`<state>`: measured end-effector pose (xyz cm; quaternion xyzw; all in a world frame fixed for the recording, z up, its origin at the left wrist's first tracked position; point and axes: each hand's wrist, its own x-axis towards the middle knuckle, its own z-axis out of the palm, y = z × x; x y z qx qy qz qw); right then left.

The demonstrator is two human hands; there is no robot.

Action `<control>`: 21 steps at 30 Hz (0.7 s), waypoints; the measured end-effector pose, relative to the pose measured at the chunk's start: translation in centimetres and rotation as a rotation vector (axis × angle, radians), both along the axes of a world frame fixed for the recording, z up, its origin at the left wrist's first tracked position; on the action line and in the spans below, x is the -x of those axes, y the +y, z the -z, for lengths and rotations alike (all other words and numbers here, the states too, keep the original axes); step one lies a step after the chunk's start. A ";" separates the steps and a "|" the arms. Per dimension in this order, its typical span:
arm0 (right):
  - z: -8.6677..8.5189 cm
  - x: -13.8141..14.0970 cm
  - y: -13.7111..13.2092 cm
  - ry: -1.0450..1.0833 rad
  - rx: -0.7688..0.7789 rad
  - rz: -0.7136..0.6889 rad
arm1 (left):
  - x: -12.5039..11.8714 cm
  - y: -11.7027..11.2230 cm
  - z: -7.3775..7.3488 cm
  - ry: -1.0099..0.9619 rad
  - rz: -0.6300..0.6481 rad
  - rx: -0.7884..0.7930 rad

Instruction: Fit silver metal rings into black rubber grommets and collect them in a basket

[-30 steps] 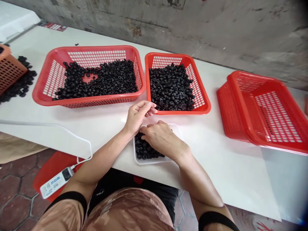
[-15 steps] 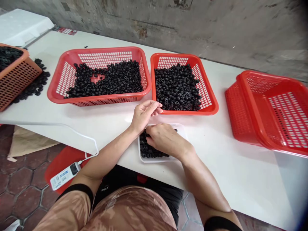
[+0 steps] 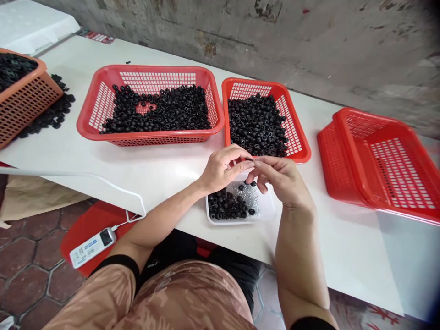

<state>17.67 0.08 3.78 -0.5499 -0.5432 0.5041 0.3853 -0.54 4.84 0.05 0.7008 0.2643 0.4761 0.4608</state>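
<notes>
A small clear tray at the table's near edge holds several black rubber rings. My left hand and my right hand meet just above it, fingertips pinched together on a small black ring between them. Behind the hands stand two red baskets of black rings: a wide one on the left and a narrower one right behind my fingers.
Stacked red baskets without rings sit at the right. An orange basket with rings stands far left beside a loose pile of rings. A white cable runs to a white adapter below the table edge.
My right hand has lifted out of the clear tray and met my left hand above it. The tray's rings now show. The camera shifted slightly.
</notes>
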 end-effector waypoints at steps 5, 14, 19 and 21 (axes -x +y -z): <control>1.6 0.5 -1.5 -0.540 -0.133 -0.067 | -0.3 0.3 0.5 -0.083 -0.075 0.170; 4.6 3.7 -2.9 -1.371 -0.247 -0.218 | -0.5 1.3 0.3 -0.262 -0.053 0.329; 5.7 2.1 -3.1 -1.375 -0.359 -0.227 | -0.8 0.3 0.1 -0.224 -0.025 0.418; 6.8 1.0 -3.1 -1.316 -0.444 -0.193 | -0.6 -0.3 0.2 -0.167 -0.033 0.421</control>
